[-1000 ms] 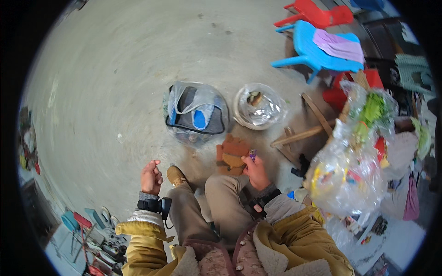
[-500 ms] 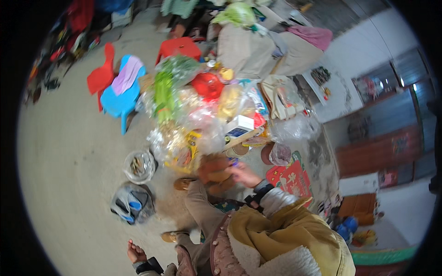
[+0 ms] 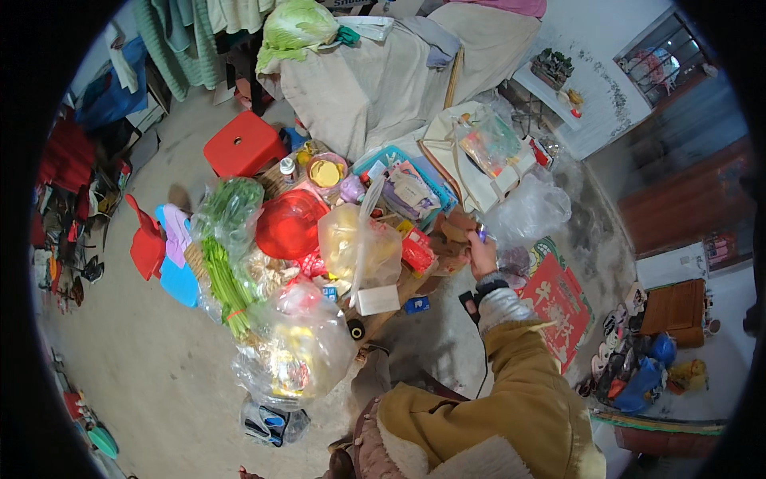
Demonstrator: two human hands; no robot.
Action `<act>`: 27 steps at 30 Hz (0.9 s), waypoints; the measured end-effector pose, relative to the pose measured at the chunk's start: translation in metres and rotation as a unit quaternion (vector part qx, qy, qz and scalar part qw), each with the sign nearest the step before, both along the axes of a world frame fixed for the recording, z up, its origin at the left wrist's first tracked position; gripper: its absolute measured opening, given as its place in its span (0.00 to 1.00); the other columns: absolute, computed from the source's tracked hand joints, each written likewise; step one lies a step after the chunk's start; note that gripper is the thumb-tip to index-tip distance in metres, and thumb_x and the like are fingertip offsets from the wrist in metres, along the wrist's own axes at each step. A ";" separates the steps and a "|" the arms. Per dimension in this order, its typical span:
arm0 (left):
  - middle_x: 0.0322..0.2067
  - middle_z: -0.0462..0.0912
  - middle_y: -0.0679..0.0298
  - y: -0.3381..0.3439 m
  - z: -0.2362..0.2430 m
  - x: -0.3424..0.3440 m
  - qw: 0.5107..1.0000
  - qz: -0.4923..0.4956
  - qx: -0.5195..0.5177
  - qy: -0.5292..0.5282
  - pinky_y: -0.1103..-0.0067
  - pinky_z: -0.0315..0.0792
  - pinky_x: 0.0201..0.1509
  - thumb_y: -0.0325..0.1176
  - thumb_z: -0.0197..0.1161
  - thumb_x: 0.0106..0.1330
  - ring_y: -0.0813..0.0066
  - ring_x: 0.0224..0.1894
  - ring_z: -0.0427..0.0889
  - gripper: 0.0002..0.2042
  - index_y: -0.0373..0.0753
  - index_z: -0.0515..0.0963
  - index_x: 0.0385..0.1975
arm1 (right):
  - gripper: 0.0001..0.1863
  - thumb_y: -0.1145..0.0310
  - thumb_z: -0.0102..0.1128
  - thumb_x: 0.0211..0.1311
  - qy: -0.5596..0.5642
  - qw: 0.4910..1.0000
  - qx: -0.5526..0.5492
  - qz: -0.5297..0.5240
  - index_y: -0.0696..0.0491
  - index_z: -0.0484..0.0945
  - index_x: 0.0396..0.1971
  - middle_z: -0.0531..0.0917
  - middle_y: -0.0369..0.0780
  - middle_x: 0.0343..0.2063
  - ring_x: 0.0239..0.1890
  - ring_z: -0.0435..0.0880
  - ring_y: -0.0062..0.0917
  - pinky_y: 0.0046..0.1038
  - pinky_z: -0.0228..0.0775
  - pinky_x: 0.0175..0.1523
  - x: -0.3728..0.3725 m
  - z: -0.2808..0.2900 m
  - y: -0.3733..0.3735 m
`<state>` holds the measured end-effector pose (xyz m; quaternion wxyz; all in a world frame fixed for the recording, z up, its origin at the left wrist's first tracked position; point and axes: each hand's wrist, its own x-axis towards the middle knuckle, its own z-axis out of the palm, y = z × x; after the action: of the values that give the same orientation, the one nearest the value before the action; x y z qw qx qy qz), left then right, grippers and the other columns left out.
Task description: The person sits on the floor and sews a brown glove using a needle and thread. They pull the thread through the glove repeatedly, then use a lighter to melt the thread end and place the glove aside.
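My right hand (image 3: 482, 257) is stretched out to the right end of a crowded low table. Its fingers are closed around a small blue-purple piece, with a brown, flat-sided object (image 3: 457, 232) just beyond them; its kind is unclear. Beside it lie a red packet (image 3: 417, 250) and a blue tray (image 3: 441, 194) of packages. A white box (image 3: 377, 300) sits at the near edge, close to a clear bag with pale yellow contents (image 3: 359, 243). Only a sliver of my left hand (image 3: 249, 475) shows at the lower edge; its fingers are mostly hidden.
The table also bears a red basin (image 3: 291, 223), green leafy stalks (image 3: 226, 275) and a big clear plastic bag (image 3: 299, 343). Blue (image 3: 178, 279) and red (image 3: 145, 249) chairs and a red stool (image 3: 243, 144) stand left. A white handbag (image 3: 479, 156) lies behind.
My right hand has moved from near my knees, out to the right side of the table, carrying the brown object. My left hand has nearly left the view. The whole view has shifted.
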<state>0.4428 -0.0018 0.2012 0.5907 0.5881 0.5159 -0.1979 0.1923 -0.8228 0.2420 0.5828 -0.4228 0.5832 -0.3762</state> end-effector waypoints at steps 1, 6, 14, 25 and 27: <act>0.08 0.52 0.76 -0.016 0.010 0.002 1.000 -0.014 0.018 -0.007 0.82 0.51 0.12 0.47 0.52 0.69 0.83 0.10 0.53 0.22 0.54 0.55 0.12 | 0.10 0.63 0.62 0.53 -0.006 1.000 0.000 0.012 0.54 0.75 0.26 0.70 0.31 0.16 0.11 0.66 0.16 0.25 0.72 0.17 0.007 -0.004 -0.019; 0.08 0.58 0.76 -0.061 0.043 0.003 0.999 0.034 -0.036 0.016 0.86 0.54 0.13 0.48 0.56 0.67 0.82 0.10 0.54 0.20 0.52 0.59 0.13 | 0.19 0.52 0.65 0.54 0.120 0.990 0.018 0.074 0.54 0.76 0.26 0.73 0.33 0.18 0.16 0.74 0.22 0.28 0.74 0.18 0.044 -0.018 -0.095; 0.06 0.48 0.80 -0.027 0.030 -0.016 0.992 0.038 -0.102 -0.062 0.84 0.40 0.07 0.43 0.52 0.70 0.86 0.06 0.43 0.09 0.54 0.75 0.27 | 0.18 0.51 0.63 0.57 0.135 0.977 0.081 0.146 0.53 0.77 0.29 0.82 0.40 0.23 0.19 0.80 0.26 0.26 0.70 0.17 0.015 -0.018 -0.034; 0.11 0.49 0.79 0.078 0.030 -0.115 0.918 0.202 -0.274 -0.204 0.84 0.44 0.10 0.38 0.49 0.72 0.87 0.10 0.46 0.06 0.47 0.71 0.35 | 0.18 0.50 0.51 0.68 -0.017 0.960 -0.003 0.278 0.51 0.74 0.29 0.63 0.27 0.11 0.11 0.58 0.12 0.19 0.55 0.17 0.089 0.128 0.205; 0.11 0.47 0.78 0.128 0.037 -0.146 0.892 0.243 -0.301 -0.233 0.84 0.42 0.10 0.37 0.48 0.72 0.85 0.10 0.45 0.07 0.46 0.72 0.36 | 0.19 0.51 0.47 0.70 -0.040 0.930 -0.003 0.366 0.54 0.72 0.34 0.61 0.27 0.12 0.12 0.57 0.12 0.18 0.54 0.18 0.120 0.154 0.287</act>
<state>0.2969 0.1257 0.2383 0.8723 0.2679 0.4057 -0.0513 0.3128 -0.5356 0.3963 0.7019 -0.5928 0.3632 -0.1551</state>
